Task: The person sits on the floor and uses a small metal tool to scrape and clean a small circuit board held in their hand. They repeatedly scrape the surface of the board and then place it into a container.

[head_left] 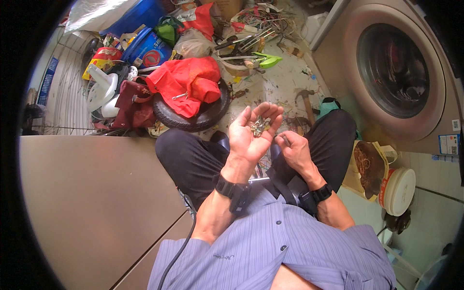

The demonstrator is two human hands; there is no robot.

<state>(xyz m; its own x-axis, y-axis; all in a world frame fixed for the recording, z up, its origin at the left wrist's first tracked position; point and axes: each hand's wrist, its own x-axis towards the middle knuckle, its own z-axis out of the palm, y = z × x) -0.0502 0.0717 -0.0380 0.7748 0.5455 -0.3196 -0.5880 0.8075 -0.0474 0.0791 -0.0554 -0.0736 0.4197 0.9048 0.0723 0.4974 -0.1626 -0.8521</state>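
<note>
My left hand [243, 137] is palm up with its fingers curled into a cup, and a small heap of shiny metal pieces [257, 127], which look like screws, lies in it. Just to its right, my right hand [296, 151] is closed, thumb and fingers pressed together. Whatever those fingers may hold is too small or hidden to make out. Both hands are above the gap between my knees, apart from each other. A black band is strapped round each wrist.
A hammer [306, 104] lies on the littered floor ahead. Left of it, a red cloth bag [189, 82] rests on a black tyre [166, 116], beside a blue bucket [146, 48]. A washing machine [348, 82] stands at right, near a white-lidded tub [401, 192]. A metallic panel [96, 193] fills the left.
</note>
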